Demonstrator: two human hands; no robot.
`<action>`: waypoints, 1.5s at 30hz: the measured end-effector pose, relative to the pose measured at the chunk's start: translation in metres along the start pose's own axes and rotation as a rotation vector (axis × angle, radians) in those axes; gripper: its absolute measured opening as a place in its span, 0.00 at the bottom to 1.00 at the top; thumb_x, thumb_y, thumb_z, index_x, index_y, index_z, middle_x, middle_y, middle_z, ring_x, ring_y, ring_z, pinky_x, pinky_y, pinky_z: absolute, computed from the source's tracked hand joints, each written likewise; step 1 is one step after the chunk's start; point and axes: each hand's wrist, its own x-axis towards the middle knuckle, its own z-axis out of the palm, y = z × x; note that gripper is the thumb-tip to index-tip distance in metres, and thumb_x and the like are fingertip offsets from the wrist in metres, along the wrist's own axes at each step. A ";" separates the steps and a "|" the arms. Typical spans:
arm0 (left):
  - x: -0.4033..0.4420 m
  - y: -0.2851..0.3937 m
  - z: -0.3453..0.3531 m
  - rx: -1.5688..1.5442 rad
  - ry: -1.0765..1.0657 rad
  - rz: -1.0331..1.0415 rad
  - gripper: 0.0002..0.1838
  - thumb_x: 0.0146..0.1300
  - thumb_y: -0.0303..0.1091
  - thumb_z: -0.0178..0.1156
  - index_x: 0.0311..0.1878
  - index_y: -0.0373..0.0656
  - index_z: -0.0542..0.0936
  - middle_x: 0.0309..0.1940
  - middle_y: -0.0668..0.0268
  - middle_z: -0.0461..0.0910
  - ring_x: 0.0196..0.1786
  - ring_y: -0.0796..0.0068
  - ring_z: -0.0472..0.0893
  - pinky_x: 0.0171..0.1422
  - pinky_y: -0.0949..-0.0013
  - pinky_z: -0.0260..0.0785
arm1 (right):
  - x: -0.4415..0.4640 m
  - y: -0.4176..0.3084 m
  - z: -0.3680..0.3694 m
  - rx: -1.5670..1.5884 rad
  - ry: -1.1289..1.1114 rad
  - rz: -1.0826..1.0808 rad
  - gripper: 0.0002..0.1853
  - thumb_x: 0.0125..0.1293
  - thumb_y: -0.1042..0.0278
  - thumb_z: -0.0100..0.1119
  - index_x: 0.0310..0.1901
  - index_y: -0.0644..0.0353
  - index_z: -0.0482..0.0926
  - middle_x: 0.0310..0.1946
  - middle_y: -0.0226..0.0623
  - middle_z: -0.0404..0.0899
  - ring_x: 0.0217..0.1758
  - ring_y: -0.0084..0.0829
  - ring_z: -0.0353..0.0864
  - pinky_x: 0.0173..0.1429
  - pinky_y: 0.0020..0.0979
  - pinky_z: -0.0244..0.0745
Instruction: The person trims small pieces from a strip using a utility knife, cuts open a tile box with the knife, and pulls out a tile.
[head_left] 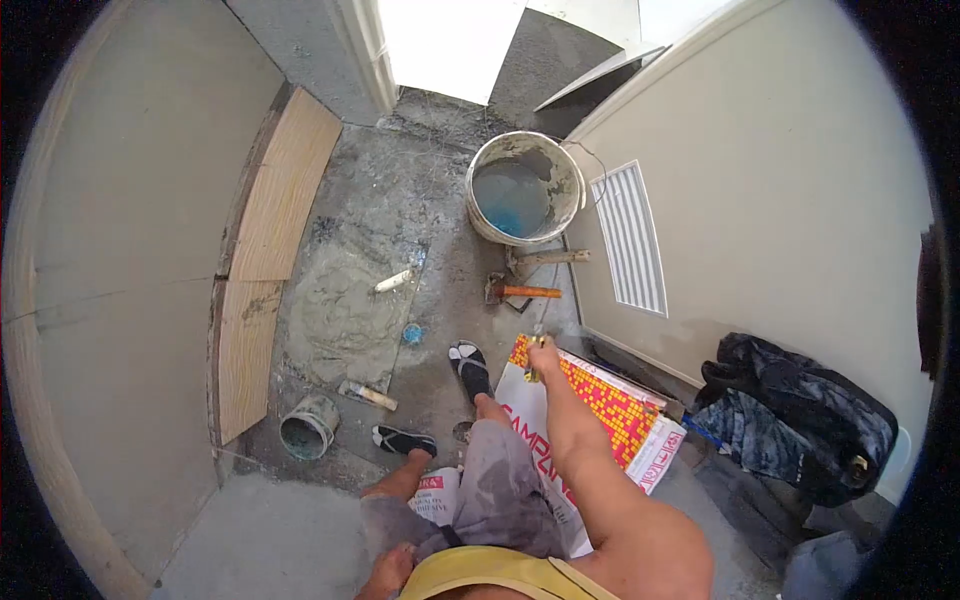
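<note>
My right hand (pixel 543 360) is stretched out over a box with a red-and-yellow pattern (pixel 620 415). Its fingers are closed round a small tool with yellow parts (pixel 531 376), whose exact kind I cannot make out. Low in the view, my left hand (pixel 390 572) hangs beside my grey shorts (pixel 495 480); its fingers are mostly hidden. Just beyond the right hand, a hammer with an orange handle (pixel 530 292) lies on the floor. A second wooden-handled tool (pixel 555 257) lies behind it.
A large bucket of murky water (pixel 525 188) stands ahead by the vented door (pixel 690 200). Wet mortar (pixel 345 310) with a white-handled tool (pixel 394 281) covers the floor left of centre. A small bucket (pixel 308 428), wood-look tiles (pixel 285 185) and a dark bag (pixel 800 420) flank me.
</note>
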 end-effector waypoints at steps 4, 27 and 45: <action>0.013 -0.020 -0.007 -0.231 0.268 0.228 0.21 0.77 0.49 0.46 0.42 0.43 0.80 0.27 0.54 0.80 0.33 0.55 0.82 0.39 0.56 0.72 | 0.017 0.023 -0.022 -0.004 0.546 -0.206 0.28 0.67 0.57 0.58 0.63 0.66 0.71 0.52 0.59 0.81 0.55 0.52 0.82 0.59 0.43 0.74; 0.039 -0.221 -0.107 -0.212 0.464 -0.751 0.42 0.61 0.43 0.64 0.76 0.40 0.60 0.71 0.42 0.65 0.72 0.45 0.67 0.71 0.54 0.66 | -0.406 0.148 -0.096 -0.414 1.269 0.174 0.28 0.64 0.56 0.60 0.61 0.65 0.72 0.56 0.56 0.76 0.59 0.57 0.75 0.64 0.51 0.69; 0.091 0.164 -0.080 0.121 0.043 0.554 0.27 0.71 0.45 0.57 0.65 0.38 0.73 0.54 0.58 0.79 0.58 0.64 0.78 0.63 0.62 0.70 | -0.422 0.190 -0.059 -0.167 1.033 0.225 0.29 0.67 0.65 0.57 0.67 0.64 0.66 0.65 0.53 0.67 0.64 0.54 0.68 0.66 0.50 0.66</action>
